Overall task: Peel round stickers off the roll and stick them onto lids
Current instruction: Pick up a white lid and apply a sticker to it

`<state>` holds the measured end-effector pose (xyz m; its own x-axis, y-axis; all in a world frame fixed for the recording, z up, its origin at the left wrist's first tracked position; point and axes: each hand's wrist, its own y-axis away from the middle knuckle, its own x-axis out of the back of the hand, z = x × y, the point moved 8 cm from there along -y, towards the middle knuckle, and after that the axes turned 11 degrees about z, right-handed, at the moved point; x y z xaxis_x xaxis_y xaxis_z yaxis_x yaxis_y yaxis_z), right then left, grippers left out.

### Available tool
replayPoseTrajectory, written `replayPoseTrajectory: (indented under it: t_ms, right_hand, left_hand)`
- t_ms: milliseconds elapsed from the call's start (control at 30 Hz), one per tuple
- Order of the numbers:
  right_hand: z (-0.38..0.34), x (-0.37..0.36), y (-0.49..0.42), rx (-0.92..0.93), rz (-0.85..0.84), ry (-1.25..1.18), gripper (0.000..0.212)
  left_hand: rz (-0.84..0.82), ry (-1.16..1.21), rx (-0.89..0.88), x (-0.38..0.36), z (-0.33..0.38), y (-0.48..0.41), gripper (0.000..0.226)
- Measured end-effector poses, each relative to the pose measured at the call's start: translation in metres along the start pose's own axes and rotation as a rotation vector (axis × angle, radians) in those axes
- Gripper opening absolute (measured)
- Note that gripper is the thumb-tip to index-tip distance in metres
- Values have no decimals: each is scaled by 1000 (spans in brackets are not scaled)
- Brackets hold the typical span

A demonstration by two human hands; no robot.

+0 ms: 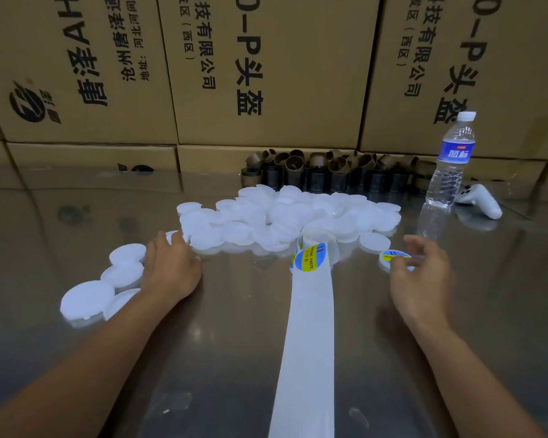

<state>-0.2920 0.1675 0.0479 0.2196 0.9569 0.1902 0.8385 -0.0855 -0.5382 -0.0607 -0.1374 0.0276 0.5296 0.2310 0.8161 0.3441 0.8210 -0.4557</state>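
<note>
Left of the sticker roll, at the edge of the lid pile behind it, the left hand curls its fingers over one plain lid, probably to pull it out for labelling. Right of the roll, the right hand has half-bent, spread fingers around a labelled lid; whether it pinches or only touches it, I cannot tell. The backing strip runs from the roll toward the person, so the next sticker stands ready between both hands.

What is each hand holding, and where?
Right hand pinches the stickered lid at its near edge. Left hand covers a plain lid; grip cannot be told.
</note>
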Motion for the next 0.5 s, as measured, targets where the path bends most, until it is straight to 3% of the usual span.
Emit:
replayPoseTrajectory:
  t_ms: [167, 267, 500]
  right_hand:
    - [-7, -4, 4, 102, -33, 47, 33]
    - [-10, -6, 6, 142, -51, 47, 31]
    - [-17, -8, 8, 175, -51, 15, 29]
  left_hand:
    - [-31, -95, -10, -7, -8, -5, 30]
    - [13, 18, 25, -3, -10, -8, 30]
    - [95, 312, 25, 11, 8, -3, 52]
